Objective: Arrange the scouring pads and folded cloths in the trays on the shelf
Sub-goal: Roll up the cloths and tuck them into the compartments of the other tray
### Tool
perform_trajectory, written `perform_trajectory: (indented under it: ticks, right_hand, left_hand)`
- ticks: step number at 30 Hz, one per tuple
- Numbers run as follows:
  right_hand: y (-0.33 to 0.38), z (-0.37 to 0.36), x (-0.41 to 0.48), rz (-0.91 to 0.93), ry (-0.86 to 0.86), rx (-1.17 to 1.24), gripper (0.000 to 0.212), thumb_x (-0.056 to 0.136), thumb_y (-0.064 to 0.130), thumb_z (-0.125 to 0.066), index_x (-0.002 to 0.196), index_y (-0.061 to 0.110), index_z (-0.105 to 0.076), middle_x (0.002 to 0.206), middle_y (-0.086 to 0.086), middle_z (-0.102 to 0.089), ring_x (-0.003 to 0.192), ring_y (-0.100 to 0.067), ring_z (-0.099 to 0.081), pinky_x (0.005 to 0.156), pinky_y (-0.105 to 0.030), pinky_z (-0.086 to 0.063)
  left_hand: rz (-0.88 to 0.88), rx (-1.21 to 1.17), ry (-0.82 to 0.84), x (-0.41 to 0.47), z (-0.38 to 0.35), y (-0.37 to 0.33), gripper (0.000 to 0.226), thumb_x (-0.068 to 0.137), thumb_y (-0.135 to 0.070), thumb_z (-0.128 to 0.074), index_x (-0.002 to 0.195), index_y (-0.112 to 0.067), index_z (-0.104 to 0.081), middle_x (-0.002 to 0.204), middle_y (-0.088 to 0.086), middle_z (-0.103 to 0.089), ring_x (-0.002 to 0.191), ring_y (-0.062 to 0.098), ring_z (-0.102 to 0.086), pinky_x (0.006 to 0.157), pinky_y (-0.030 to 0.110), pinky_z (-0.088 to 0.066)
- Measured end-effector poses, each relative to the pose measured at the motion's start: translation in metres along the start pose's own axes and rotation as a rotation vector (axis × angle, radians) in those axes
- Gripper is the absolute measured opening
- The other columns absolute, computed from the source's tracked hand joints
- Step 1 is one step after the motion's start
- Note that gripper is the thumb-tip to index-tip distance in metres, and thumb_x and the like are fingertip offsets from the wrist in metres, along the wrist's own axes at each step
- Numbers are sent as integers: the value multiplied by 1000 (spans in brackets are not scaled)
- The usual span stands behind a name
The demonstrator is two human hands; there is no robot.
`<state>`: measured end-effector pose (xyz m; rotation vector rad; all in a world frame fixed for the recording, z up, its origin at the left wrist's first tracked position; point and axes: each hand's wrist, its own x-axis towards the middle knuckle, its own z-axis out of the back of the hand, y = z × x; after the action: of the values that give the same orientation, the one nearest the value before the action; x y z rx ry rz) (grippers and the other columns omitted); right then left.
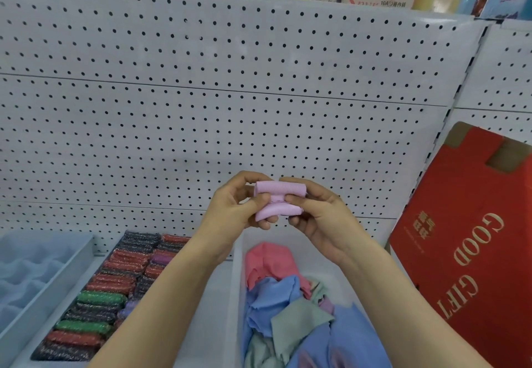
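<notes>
My left hand (241, 206) and right hand (316, 215) meet in front of a white pegboard (230, 94), both grasping a folded pink cloth (279, 190) raised above the shelf. The cloth is doubled into a tight bundle with rounded folds at top and bottom. My left thumb presses across its middle from one side and my right thumb from the other, while the curled fingers of both hands close round it from behind and below. Directly beneath my hands stands a white tray (237, 281) holding a loose heap of unfolded cloths (288, 295) in pink, blue and pale green, crumpled over one another. To its left, scouring pads (106, 284) in red, green, purple and dark glittering tones lie packed in two neat rows along one side of a second tray (201, 324); my left forearm crosses above the bare part of that tray. Further left sits a pale tray (72, 264) with light blue contents too blurred to make out. On the right, a red carton (475, 252) printed "GOOD GIFT" in gold leans tilted against the pegboard, just beside the tray of loose cloths.
</notes>
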<state>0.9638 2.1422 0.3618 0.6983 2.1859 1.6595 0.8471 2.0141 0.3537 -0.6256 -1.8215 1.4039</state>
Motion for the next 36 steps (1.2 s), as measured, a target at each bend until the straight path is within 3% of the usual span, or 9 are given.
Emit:
perform_trajectory:
  ticks: [6, 11, 16, 19, 22, 28, 32, 34, 36]
  right_hand:
    - [12, 8, 8, 39, 125, -39, 26, 83, 23, -68, 103, 6, -70, 98, -4, -70, 85, -14, -59, 70, -24, -47]
    - [-2, -7, 24, 139, -7, -227, 3, 92, 10, -65, 94, 12, -67, 95, -14, -67, 85, -21, -63, 72, -27, -51]
    - [-13, -37, 39, 43, 47, -402, 30, 88, 11, -72, 117, 12, -66, 105, -15, -73, 88, -23, -69, 79, -32, -55]
    - [-27, -70, 55, -41, 94, -524, 28, 86, 14, -74, 112, 7, -69, 103, -18, -73, 88, -25, -68, 87, -41, -54]
    - [-47, -115, 73, -151, 168, -613, 25, 85, 19, -76, 105, 3, -72, 96, -19, -74, 83, -20, -68, 80, -34, -56]
    - [-128, -244, 117, -235, 139, -418, 32, 83, 19, -77, 109, 2, -70, 97, -11, -74, 86, -20, -67, 82, -36, -56]
    - [-181, -318, 137, -331, 50, -208, 27, 88, 14, -72, 108, -3, -67, 95, -12, -72, 80, -18, -67, 71, -26, -56]
    - [-202, -345, 143, -386, 8, -140, 12, 88, 11, -70, 96, 2, -67, 90, -11, -70, 76, -18, -66, 67, -25, -56]
    - [-219, -366, 148, -425, -26, -94, 8, 88, 8, -68, 94, 4, -65, 90, -12, -69, 77, -20, -66, 70, -28, -56]
  left_hand:
    - [-35, -83, -37, 6, -8, -1, 16, 97, -14, -57, 97, -6, -71, 98, 11, -72, 85, 19, -68, 72, 29, -57]
    - [-126, 197, -136, 13, 3, 3, 6, 87, -16, -75, 92, -19, -74, 92, 5, -74, 80, 29, -71, 80, 42, -59]
    - [-138, 275, -126, 16, 56, 3, 23, 86, -7, -74, 104, -21, -70, 101, -2, -71, 76, 21, -72, 72, 27, -57]
    - [-119, 359, -69, 13, 103, 3, 23, 86, -11, -75, 106, -21, -70, 103, -3, -72, 79, 16, -73, 72, 23, -56]
    - [-96, 422, -9, 8, 161, 2, 24, 87, -15, -75, 108, -24, -70, 102, -8, -72, 77, 13, -72, 73, 20, -56]
    - [-17, 492, -34, -1, 312, 2, 25, 87, -17, -75, 111, -20, -69, 103, -4, -71, 77, 14, -72, 71, 24, -59]
    - [75, 467, -177, -12, 412, 15, 20, 91, -17, -70, 110, -17, -69, 96, 4, -72, 80, 15, -71, 73, 24, -57]
    - [136, 596, -298, -23, 461, 28, 22, 93, -25, -68, 114, -20, -68, 101, -1, -70, 86, 6, -65, 77, 13, -51]
    - [261, 802, -432, -33, 512, 51, 38, 93, -37, -65, 127, -20, -64, 116, -1, -66, 104, 12, -60, 88, 20, -49]
